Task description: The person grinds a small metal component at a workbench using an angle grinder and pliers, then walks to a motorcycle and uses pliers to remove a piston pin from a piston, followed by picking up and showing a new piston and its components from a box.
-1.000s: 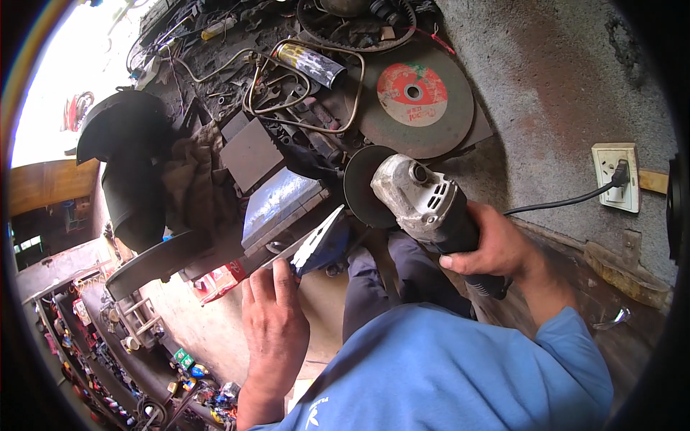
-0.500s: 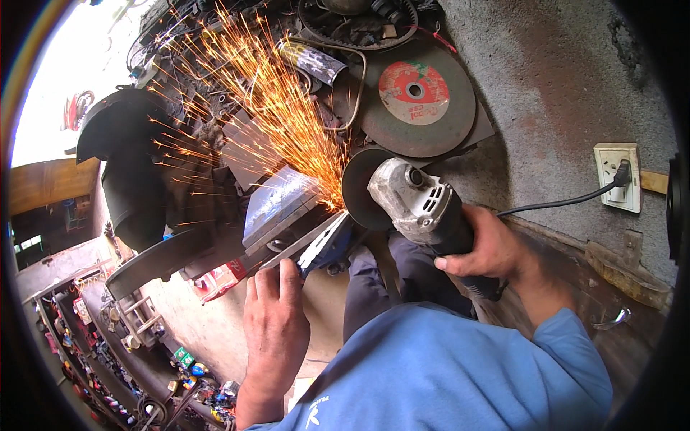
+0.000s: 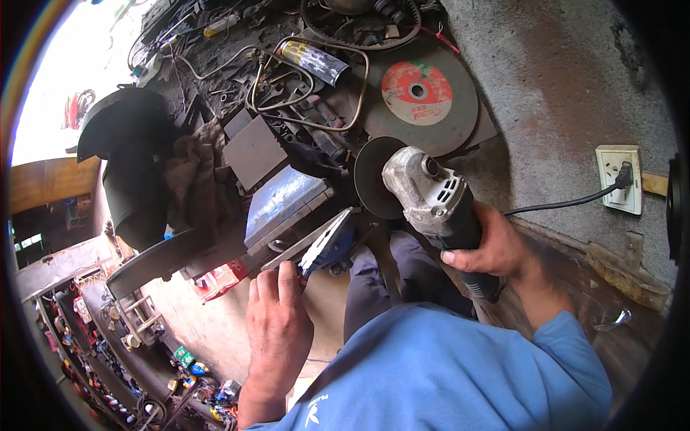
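My right hand (image 3: 496, 244) grips a worn white-and-black angle grinder (image 3: 431, 194), whose thin dark disc (image 3: 374, 176) faces the bench. Below and left of the disc lies a silver pliers-like tool (image 3: 325, 241) with blue on it, alongside a flat metal bar (image 3: 298, 248). My left hand (image 3: 277, 323) has its fingers curled at the lower end of these, holding the tool; its grip is partly hidden. Just behind, a shiny block (image 3: 280, 205) rests beside a brown square plate (image 3: 255, 151).
Large cutting wheel (image 3: 395, 126), spray can (image 3: 313, 61), belt and tangled hose crowd the cluttered bench (image 3: 194, 93). A black cylindrical machine part (image 3: 133, 194) stands left. Right, the grinder's cord (image 3: 560, 206) runs to a wall socket (image 3: 614, 194). Shelves of small items fill the lower left.
The bright spray of sparks from half a second ago is gone. The grinder has moved slightly up and right, away from the silver tool; my left hand is nearly unchanged.
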